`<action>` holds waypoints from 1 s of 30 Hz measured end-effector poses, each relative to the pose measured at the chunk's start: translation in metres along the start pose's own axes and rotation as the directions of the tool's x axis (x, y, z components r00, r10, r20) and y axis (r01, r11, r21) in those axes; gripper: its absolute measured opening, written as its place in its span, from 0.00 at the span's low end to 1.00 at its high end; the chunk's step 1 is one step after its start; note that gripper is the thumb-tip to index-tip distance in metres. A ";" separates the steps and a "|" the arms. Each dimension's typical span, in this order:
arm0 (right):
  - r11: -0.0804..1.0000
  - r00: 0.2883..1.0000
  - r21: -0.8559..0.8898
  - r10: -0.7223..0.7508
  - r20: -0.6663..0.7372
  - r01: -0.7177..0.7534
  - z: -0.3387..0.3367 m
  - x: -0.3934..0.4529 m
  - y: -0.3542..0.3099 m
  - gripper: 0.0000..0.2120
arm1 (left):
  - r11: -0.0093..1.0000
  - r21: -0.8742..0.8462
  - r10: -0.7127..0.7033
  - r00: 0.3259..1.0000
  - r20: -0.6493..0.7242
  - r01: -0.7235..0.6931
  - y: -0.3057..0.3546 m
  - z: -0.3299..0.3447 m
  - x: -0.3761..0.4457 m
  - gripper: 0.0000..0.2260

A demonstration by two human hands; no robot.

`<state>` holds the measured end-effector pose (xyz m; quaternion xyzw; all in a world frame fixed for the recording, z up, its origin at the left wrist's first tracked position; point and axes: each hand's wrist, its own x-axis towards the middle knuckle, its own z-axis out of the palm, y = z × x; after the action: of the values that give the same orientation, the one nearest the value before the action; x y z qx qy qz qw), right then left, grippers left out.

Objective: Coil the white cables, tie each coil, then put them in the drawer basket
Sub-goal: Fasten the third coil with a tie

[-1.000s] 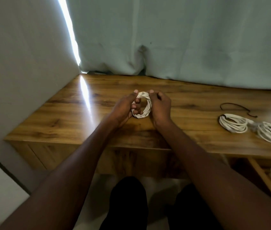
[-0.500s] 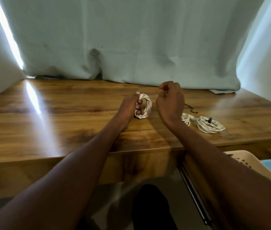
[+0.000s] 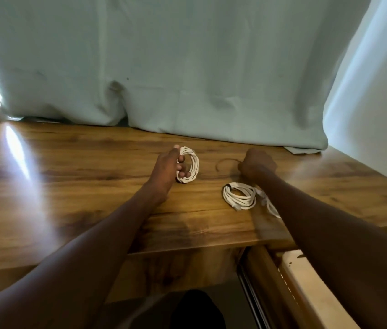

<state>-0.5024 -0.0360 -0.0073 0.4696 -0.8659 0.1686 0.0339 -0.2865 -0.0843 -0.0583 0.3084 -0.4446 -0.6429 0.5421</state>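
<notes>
My left hand (image 3: 167, 166) grips a white cable coil (image 3: 191, 167) and holds it upright on the wooden desk (image 3: 81, 186), fingers through its middle. My right hand (image 3: 257, 166) is curled at the desk surface on a thin dark tie (image 3: 224, 162), whose loop lies just left of the fingers. A second white coil (image 3: 238, 195), bound by a dark tie, lies flat in front of the right hand. Part of a third white coil (image 3: 270, 206) shows beside it, mostly hidden under my right forearm.
A pale green curtain (image 3: 187, 67) hangs behind the desk. At the lower right an open drawer holds a cream basket (image 3: 306, 281), its rim showing under my right arm. A strip of sunlight (image 3: 17, 153) crosses the desk's left side.
My right hand let go of the coil, moved right and came down onto the dark tie. The left hand keeps the coil upright. The view swung right, bringing the drawer basket in.
</notes>
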 end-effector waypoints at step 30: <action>0.294 0.938 0.954 -0.313 0.152 -0.057 0.114 -0.038 -0.292 0.04 | 0.869 0.407 0.383 0.902 -0.199 -0.280 0.083 -0.203 0.104 0.24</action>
<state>-0.2290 -0.1891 -0.0470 0.4872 -0.5512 0.5662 -0.3718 -0.0963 -0.2350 -0.0585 0.4083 -0.5249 -0.3953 0.6336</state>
